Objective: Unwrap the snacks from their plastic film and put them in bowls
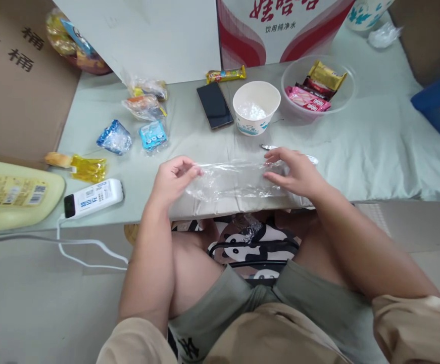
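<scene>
A clear plastic bag lies stretched flat near the front edge of the cloth-covered table. My left hand pinches its left end between thumb and fingers. Over the right end is my right hand, thumb and fingers apart; whether its fingertips touch the plastic I cannot tell. Partly under that hand lies a slim tool with a metal tip and a white handle. Beyond the bag stands a white paper cup with crumpled clear plastic inside.
Left of the cup lies a phone; behind it, a yellow-wrapped snack bar. A clear bowl holds wrapped snacks. Several small packets, including a blue one, lie at left, near a white corded device. Cardboard boxes stand behind.
</scene>
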Demonstrator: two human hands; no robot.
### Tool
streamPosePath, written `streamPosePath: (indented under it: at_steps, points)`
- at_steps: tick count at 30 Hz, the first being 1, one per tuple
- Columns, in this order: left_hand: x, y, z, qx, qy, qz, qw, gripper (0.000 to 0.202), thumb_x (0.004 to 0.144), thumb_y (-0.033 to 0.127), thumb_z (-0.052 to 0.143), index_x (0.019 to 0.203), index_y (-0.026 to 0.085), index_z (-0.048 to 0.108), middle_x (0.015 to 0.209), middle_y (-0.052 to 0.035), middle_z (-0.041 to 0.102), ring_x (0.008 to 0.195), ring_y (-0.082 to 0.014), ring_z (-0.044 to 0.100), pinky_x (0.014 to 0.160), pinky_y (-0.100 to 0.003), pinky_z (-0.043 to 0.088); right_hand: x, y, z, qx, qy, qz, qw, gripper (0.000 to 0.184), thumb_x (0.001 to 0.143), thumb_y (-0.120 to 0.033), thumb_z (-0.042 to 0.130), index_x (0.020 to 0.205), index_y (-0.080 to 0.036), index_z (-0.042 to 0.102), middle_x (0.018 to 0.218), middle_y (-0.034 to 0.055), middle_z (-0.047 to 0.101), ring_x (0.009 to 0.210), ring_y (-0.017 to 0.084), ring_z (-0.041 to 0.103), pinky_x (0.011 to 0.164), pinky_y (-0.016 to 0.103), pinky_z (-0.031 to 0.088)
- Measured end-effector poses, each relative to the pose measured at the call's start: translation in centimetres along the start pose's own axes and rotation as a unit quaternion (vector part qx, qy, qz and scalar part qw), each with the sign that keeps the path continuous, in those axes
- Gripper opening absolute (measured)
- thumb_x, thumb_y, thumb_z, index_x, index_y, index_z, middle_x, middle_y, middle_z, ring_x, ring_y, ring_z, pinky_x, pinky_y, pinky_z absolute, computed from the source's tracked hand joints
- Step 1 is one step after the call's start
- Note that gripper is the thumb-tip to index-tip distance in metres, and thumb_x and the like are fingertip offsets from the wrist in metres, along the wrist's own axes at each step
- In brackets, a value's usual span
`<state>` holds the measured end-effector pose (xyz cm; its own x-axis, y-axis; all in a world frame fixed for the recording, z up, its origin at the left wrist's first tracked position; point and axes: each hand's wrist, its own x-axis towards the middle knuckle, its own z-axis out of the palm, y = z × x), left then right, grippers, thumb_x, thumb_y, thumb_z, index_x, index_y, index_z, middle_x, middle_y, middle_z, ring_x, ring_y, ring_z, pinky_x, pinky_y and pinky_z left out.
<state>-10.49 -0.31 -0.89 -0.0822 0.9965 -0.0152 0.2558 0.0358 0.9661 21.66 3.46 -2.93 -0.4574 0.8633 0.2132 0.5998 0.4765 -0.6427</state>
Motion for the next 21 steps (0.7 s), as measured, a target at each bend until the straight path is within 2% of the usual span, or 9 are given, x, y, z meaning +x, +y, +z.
streamPosePath:
  at_steps: [3, 6, 8, 10, 12, 14, 16, 18, 21]
  points:
    - [-0.2, 0.8, -0.5, -0.112, -0.004, -0.085, 0.990, 0.017, 0.068, 0.022, 0.085, 0.077, 0.020, 0.071, 0.068, -0.0035, 0.071, 0.063, -0.0149, 0.067, 0.062, -0.023, 0.053, 0.1, 0.4, -0.3, 0.073, -0.021, 0.011, 0.997, 0.021, 0.082, -0.041, 0.068, 0.092, -0.023, 0.068, 0.092, 0.0062, 0.075, 0.092, 0.028, 0.072, 0.090, 0.046, 0.054]
    - [-0.1, 1.0, -1.1, -0.109, -0.092, -0.165, 0.976, 0.034, 0.059, 0.012, 0.089, 0.088, 0.019, 0.073, 0.074, -0.0052, 0.075, 0.068, -0.0160, 0.071, 0.060, -0.020, 0.052, 0.2, 0.5, -0.4, 0.208, 0.019, 0.077, 0.975, 0.025, 0.085, -0.047, 0.068, 0.083, -0.023, 0.061, 0.083, 0.0037, 0.071, 0.083, 0.024, 0.071, 0.081, 0.042, 0.057]
    - [0.0, 0.9, -1.2, -0.093, -0.124, -0.194, 0.969, 0.036, 0.057, 0.010, 0.090, 0.086, 0.017, 0.072, 0.070, -0.0054, 0.074, 0.066, -0.0167, 0.072, 0.058, -0.020, 0.051, 0.3, 0.4, -0.5, 0.291, 0.049, 0.116, 0.949, 0.033, 0.084, -0.053, 0.071, 0.086, -0.024, 0.056, 0.082, 0.0020, 0.069, 0.083, 0.022, 0.072, 0.076, 0.038, 0.059]
    - [0.2, 0.8, -0.8, -0.124, -0.088, -0.180, 0.972, 0.033, 0.058, 0.011, 0.090, 0.083, 0.018, 0.069, 0.067, -0.0035, 0.073, 0.066, -0.0170, 0.073, 0.062, -0.021, 0.054, 0.3, 0.3, -0.6, 0.341, 0.062, 0.147, 0.927, 0.039, 0.084, -0.058, 0.071, 0.091, -0.026, 0.050, 0.088, 0.0012, 0.069, 0.083, 0.021, 0.074, 0.066, 0.033, 0.058]
    - [0.5, 0.8, -0.3, -0.192, -0.007, -0.136, 0.972, 0.034, 0.061, 0.012, 0.087, 0.086, 0.020, 0.066, 0.068, -0.0007, 0.073, 0.072, -0.0171, 0.075, 0.072, -0.024, 0.058, 0.3, 0.2, -0.7, 0.364, 0.054, 0.180, 0.912, 0.043, 0.085, -0.062, 0.069, 0.096, -0.027, 0.047, 0.092, 0.0007, 0.070, 0.074, 0.018, 0.073, 0.053, 0.027, 0.053]
    - [1.0, 0.9, 0.4, -0.246, 0.063, -0.100, 0.962, 0.032, 0.067, 0.013, 0.083, 0.089, 0.024, 0.063, 0.070, 0.0021, 0.072, 0.075, -0.0159, 0.075, 0.076, -0.025, 0.060, 0.1, 0.1, -0.9, 0.380, 0.022, 0.209, 0.901, 0.048, 0.083, -0.065, 0.071, 0.104, -0.028, 0.047, 0.085, -0.0008, 0.071, 0.058, 0.016, 0.068, 0.043, 0.025, 0.046]
    - [1.4, 0.8, 0.8, -0.253, 0.101, -0.094, 0.958, 0.028, 0.072, 0.015, 0.077, 0.091, 0.026, 0.061, 0.072, 0.0037, 0.070, 0.067, -0.0133, 0.072, 0.064, -0.021, 0.057, -0.1, 0.4, -1.1, 0.395, -0.032, 0.225, 0.890, 0.059, 0.077, -0.067, 0.075, 0.114, -0.029, 0.049, 0.075, -0.0023, 0.070, 0.050, 0.017, 0.064, 0.041, 0.026, 0.045]
    - [1.8, 0.6, 1.0, -0.229, 0.110, -0.113, 0.961, 0.025, 0.075, 0.018, 0.074, 0.094, 0.028, 0.060, 0.074, 0.0040, 0.070, 0.053, -0.0099, 0.065, 0.047, -0.016, 0.046, -0.1, 1.0, -1.4, 0.402, -0.066, 0.227, 0.885, 0.066, 0.076, -0.072, 0.071, 0.121, -0.027, 0.053, 0.076, 0.0005, 0.072, 0.055, 0.021, 0.068, 0.046, 0.030, 0.050]
    - [2.1, 0.5, 1.2, -0.200, 0.074, -0.159, 0.964, 0.028, 0.075, 0.019, 0.073, 0.099, 0.029, 0.062, 0.078, 0.0029, 0.071, 0.041, -0.0073, 0.055, 0.035, -0.015, 0.030, 0.7, 2.1, -1.3, 0.384, 0.017, 0.224, 0.896, 0.055, 0.086, -0.072, 0.054, 0.109, -0.023, 0.060, 0.092, 0.0101, 0.075, 0.074, 0.023, 0.074, 0.061, 0.035, 0.059]
